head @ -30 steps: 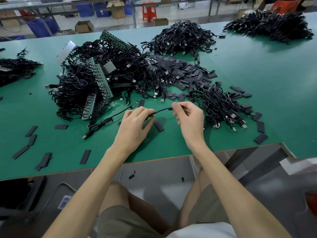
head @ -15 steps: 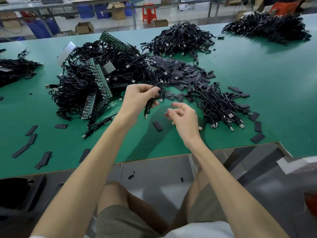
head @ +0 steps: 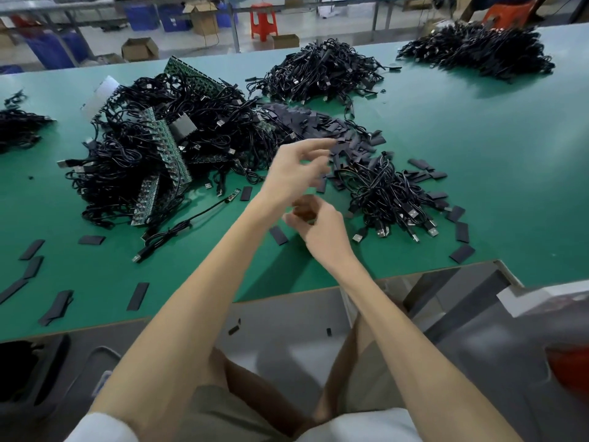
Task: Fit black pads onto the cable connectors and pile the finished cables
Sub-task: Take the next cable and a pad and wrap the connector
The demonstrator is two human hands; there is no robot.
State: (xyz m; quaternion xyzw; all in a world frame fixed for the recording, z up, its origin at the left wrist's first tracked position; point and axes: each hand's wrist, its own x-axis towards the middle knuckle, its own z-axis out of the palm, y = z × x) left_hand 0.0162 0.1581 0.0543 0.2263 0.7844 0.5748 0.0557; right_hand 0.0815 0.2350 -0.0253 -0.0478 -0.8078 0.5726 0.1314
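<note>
Hands meet above the near edge of the green desk. The left hand is raised with its fingers spread loose and nothing visible in it. The right hand sits just below it with fingers curled inward; blur hides whether it grips anything.

Just right of the hands lies a pile of cables, plugs pointing toward the desk edge. Behind the hands spreads a heap of black pads. One pad lies beside the right hand.

To the left, a large tangle of cables is mixed with green circuit boards, and a single cable lies in front of it. Loose pads dot the near left. Two more cable piles sit farther back.

Beyond the desk are cardboard boxes, blue bins and a red stool.
</note>
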